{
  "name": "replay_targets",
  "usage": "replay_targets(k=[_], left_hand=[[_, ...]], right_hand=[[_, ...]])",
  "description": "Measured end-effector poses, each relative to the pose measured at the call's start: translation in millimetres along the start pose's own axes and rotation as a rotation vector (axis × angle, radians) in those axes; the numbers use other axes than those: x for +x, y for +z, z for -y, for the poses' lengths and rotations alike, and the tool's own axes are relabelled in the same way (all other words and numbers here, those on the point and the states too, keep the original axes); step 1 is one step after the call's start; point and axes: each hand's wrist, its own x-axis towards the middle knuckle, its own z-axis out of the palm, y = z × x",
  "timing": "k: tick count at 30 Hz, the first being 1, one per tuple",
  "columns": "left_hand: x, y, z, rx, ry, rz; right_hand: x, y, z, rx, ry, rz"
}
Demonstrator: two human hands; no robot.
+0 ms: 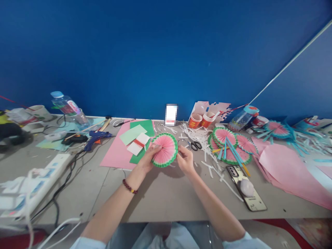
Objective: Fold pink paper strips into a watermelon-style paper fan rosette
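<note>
A round pleated paper fan (166, 152), pink with a white ring and green scalloped rim, is held up over the table between my two hands. My left hand (149, 157) grips its left side, thumb lying on the pink face. At the right rim, my right hand (185, 158) pinches the green edge. Behind the fan lie pink paper (116, 148), green sheets (142, 126) and a white folded piece with a red band (138, 143). Black-handled scissors (195, 145) rest just past my right hand among white paper strips (204, 138).
Finished-looking watermelon fans (230, 145) lie to the right, near a phone (247, 190) and pink sheets (290, 169). Red paper cups (195, 120) stand at the back. On the left are a blue glue gun (95, 138), a power strip (38, 185), cords and a bottle (68, 107).
</note>
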Motion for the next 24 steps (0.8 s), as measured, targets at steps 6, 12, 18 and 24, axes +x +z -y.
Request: replay_targets(k=[6, 12, 18, 24], left_hand=[[8, -7.3, 1, 0.031, 0.085, -0.148], [11, -11.3, 0, 0.179, 0.252, -0.161], [7, -3.1, 4, 0.282, 0.299, -0.091], [4, 0.3, 7, 0.310, 0.281, -0.057]], right_hand=[[4, -2, -10, 0.011, 0.035, 0.014], [9, -8, -5, -0.196, -0.125, -0.103], [9, -8, -7, -0.514, -0.374, 0.060], [6, -8, -11, -0.678, -0.457, 0.122]])
